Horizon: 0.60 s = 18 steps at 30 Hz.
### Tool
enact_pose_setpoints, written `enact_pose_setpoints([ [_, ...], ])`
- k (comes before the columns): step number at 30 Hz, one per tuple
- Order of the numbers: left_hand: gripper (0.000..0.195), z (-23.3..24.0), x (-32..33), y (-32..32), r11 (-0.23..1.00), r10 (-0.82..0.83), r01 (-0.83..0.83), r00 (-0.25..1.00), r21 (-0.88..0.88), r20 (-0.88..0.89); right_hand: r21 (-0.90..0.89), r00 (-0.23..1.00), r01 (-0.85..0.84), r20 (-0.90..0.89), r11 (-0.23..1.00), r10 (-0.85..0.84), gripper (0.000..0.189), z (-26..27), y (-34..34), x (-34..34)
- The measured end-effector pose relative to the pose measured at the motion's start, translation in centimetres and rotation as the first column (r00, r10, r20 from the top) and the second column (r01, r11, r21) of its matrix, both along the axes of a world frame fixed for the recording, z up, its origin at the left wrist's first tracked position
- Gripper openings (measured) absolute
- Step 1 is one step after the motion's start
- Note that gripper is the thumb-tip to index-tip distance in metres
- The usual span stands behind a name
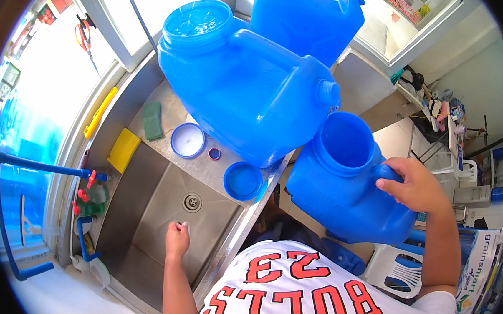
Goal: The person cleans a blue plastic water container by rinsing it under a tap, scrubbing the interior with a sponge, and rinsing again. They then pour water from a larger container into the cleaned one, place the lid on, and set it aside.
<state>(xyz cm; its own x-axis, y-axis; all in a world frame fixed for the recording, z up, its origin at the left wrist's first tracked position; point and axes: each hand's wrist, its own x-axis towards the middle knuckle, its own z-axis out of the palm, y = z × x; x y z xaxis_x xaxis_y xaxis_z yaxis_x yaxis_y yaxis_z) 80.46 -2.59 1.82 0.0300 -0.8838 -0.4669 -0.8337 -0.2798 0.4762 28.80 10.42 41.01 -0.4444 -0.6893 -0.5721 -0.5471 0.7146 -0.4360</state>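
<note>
My right hand (413, 184) grips the handle of a blue plastic water container (348, 202), held off the counter's front edge with its wide mouth uncovered. Over the stainless steel sink (158, 208) my left hand (177, 240) is curled into a fist; I make out nothing in it. A larger blue water jug (251, 95) rests on the counter, water showing in its wide open neck. Its small threaded spout (329, 92), uncapped, is just above the held container's mouth, with drops of water beside it.
Another blue jug (303, 24) stands behind. On the counter lie a white-lined lid (187, 140), a blue lid (243, 181), a small cap (214, 153) and a green scouring pad (152, 121). A yellow sponge cloth (124, 150) hangs at the sink's rim, near red-handled valves (83, 196).
</note>
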Motion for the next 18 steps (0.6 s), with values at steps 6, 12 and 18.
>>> enact_pose_setpoints([
  [6,0.033,0.2,0.2,-0.6,0.997,-0.069,0.070,0.997,0.036,-0.032,-0.124,0.996,0.057,0.068,0.991,-0.049,0.024,0.9,0.6,-0.1],
  [12,0.027,0.3,0.5,-2.4,0.992,-0.121,0.122,0.988,0.010,-0.093,-0.133,0.994,0.087,0.075,0.987,-0.077,0.024,0.1,1.7,0.0],
  [18,0.029,0.1,-0.1,-2.2,0.992,-0.110,0.113,0.992,0.050,-0.053,-0.152,0.985,0.156,0.103,0.976,-0.141,0.025,-5.5,4.3,-0.7],
])
